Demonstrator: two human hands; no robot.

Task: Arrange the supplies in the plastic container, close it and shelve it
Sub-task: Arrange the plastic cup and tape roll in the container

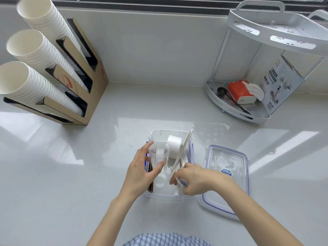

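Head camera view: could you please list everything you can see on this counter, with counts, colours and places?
Plastic container: one, clear, open, counter centre.
Clear cups: a nested stack, in the container, held by the left hand.
White cup: one, on its side in the container.
Wrapped straws: several, white, leaning over the container's right rim.
Lid: one, clear with blue seal, flat right of the container.
Paper cup stacks: three, white, in a cardboard holder, far left.
Corner shelf: one, white, two tiers, far right.
Tissue pack: one, orange, lower tier.
Scoop: one, black, lower tier.
Box: one, printed, lower tier.
Left hand: grips the cups.
Right hand: pinches the straws.
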